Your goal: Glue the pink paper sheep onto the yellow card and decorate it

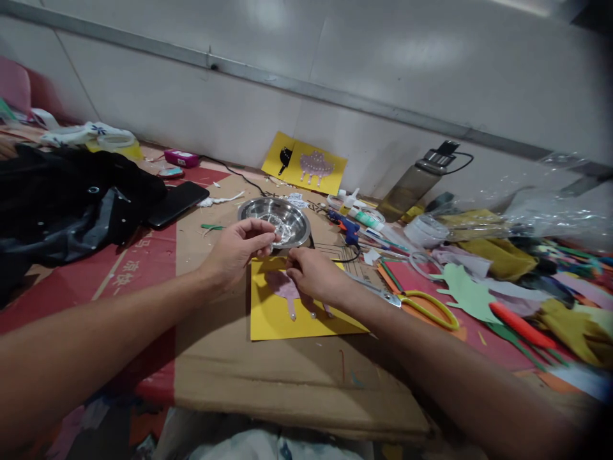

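Observation:
A yellow card (278,316) lies on a cardboard sheet (215,358) in front of me, with a pink paper shape (283,285) and small white beads stuck on it. My right hand (313,275) rests curled on the card's upper part, fingertips pressed down on the pink shape. My left hand (239,249) hovers just left of it, fingers pinched together on something too small to name. A steel bowl (275,220) stands right behind both hands.
Yellow-handled scissors (421,305) lie right of the card. A blue glue gun (347,227), glue bottles, coloured paper scraps and plastic wrap crowd the right side. A black garment (57,198) and a phone (177,203) are on the left. A finished yellow card (304,163) leans against the wall.

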Motion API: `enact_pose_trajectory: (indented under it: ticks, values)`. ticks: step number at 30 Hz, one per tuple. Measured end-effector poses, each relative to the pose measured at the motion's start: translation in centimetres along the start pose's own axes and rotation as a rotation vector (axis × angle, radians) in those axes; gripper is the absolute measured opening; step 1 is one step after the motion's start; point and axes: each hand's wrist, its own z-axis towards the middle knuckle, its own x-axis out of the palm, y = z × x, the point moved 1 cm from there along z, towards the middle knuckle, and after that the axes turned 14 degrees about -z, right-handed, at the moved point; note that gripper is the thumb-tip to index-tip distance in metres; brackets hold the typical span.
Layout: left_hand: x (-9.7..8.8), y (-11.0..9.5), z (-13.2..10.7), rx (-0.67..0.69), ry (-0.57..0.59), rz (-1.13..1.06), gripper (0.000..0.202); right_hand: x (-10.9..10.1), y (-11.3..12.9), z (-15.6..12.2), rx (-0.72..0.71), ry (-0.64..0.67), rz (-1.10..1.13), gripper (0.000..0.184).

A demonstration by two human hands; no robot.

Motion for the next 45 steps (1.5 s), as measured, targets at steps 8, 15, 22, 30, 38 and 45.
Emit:
enact_pose_trajectory:
  ticks: [8,15,22,30,38,45]
  values:
    - [0.0,0.1,-0.1,-0.008,-0.003,-0.017,0.015,0.6,0.0,-0.3,-0.016,-0.118,0.029,0.011]
    - [0.0,0.0,-0.2,-0.012,0.006,-0.028,0.014,1.0,0.0,-0.4,-0.001,-0.127,-0.009,0.011]
    - [0.2,0.0,-0.2,-0.022,0.007,-0.042,0.013,1.4,0.1,-0.5,-0.011,-0.148,-0.046,0.014]
    - [0.4,-0.3,-0.3,-0.020,0.005,-0.045,0.013,1.1,-0.3,-0.3,-0.006,-0.112,0.019,0.014]
    - [0.4,-0.4,-0.2,-0.037,0.001,-0.042,0.015,1.3,0.0,-0.3,-0.041,-0.118,-0.081,0.014]
    - [0.4,-0.3,-0.2,-0.039,0.005,-0.045,0.015,1.9,0.2,-0.6,-0.043,-0.133,-0.159,0.016]
